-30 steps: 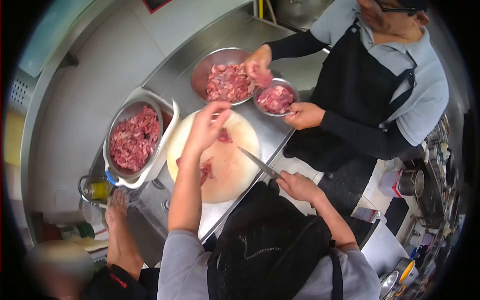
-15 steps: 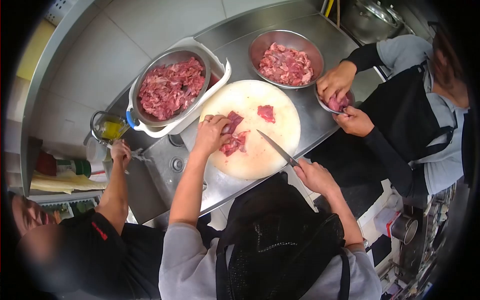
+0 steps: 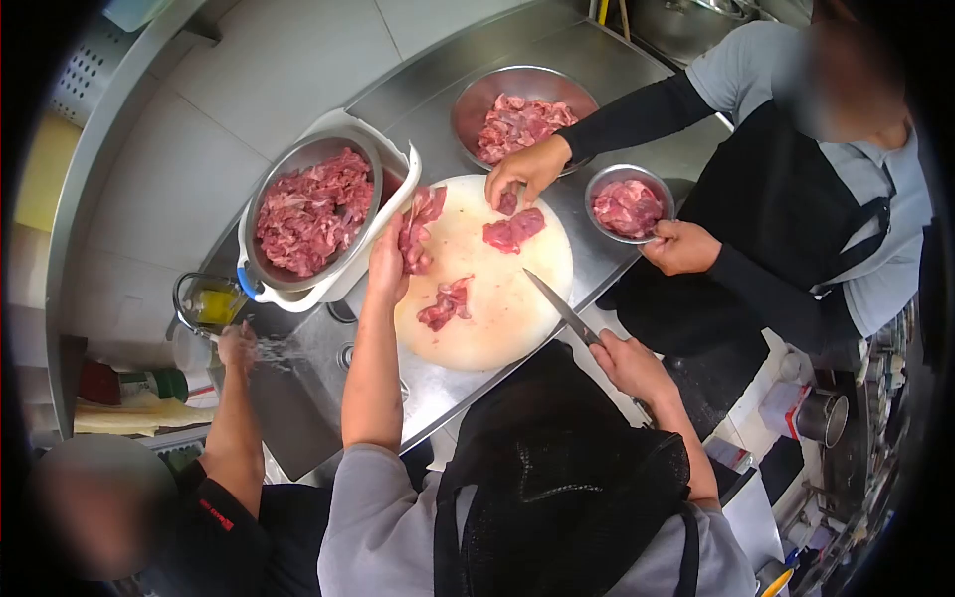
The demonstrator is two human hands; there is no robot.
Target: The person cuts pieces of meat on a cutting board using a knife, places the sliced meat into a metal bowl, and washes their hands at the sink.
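Observation:
My left hand (image 3: pixel 386 267) is closed on a piece of raw meat (image 3: pixel 422 227), held over the left edge of the round white cutting board (image 3: pixel 487 343), beside the white tub. In my right hand (image 3: pixel 633 366) is a knife (image 3: pixel 559 304), its blade pointing up and left over the board's right part. A smaller meat piece (image 3: pixel 446 304) lies on the board below my left hand. Farther back on the board, another piece (image 3: pixel 514 231) sits under a co-worker's hand (image 3: pixel 529 173), whose fingers are at a bit of meat (image 3: pixel 507 203).
A metal bowl of meat (image 3: pixel 316 214) rests in the white tub (image 3: pixel 400 189). Behind the board stands a second meat bowl (image 3: pixel 525 111). The co-worker at right holds a small bowl of meat (image 3: pixel 627 207). Another person's hand (image 3: pixel 237 346) is by the running water at the sink (image 3: pixel 308 373).
My left hand has moved up and left with a meat piece off the board's middle. The co-worker's hand has reached from the small bowl to the board. My right hand keeps the knife.

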